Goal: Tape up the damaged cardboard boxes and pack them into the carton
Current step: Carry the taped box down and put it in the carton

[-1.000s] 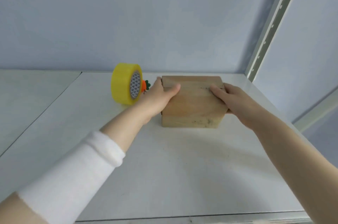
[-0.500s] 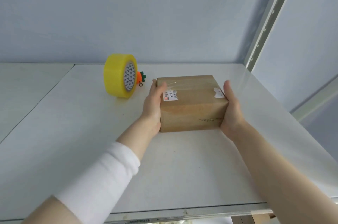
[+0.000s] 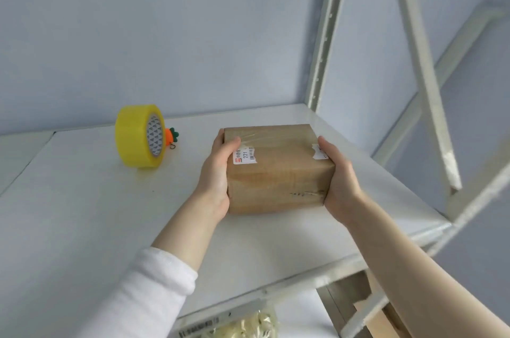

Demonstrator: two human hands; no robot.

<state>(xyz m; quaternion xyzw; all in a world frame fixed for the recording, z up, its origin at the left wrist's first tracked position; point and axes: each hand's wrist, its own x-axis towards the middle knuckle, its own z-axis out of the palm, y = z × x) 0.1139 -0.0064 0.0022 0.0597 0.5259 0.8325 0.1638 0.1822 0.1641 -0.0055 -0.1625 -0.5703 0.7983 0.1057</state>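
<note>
A small brown cardboard box [image 3: 278, 169] with clear tape and white labels on top is held between both my hands over the white shelf [image 3: 82, 213]. My left hand [image 3: 218, 175] grips its left side, thumb on the top by a label. My right hand [image 3: 338, 180] grips its right side, thumb beside the torn label. A yellow roll of tape [image 3: 139, 139] stands on edge at the back left, apart from the box. A brown carton [image 3: 386, 318] shows partly below the shelf at lower right.
A small orange carrot-shaped item [image 3: 171, 136] lies just behind the tape roll. A perforated metal upright [image 3: 325, 42] and slanted shelf braces [image 3: 425, 75] stand to the right. A bag of pale material [image 3: 254, 325] lies under the shelf's front edge.
Both hands shifted from the box's top to its sides and drew it toward me and off the back of the shelf. The view tilted, showing the shelf's front edge and frame.
</note>
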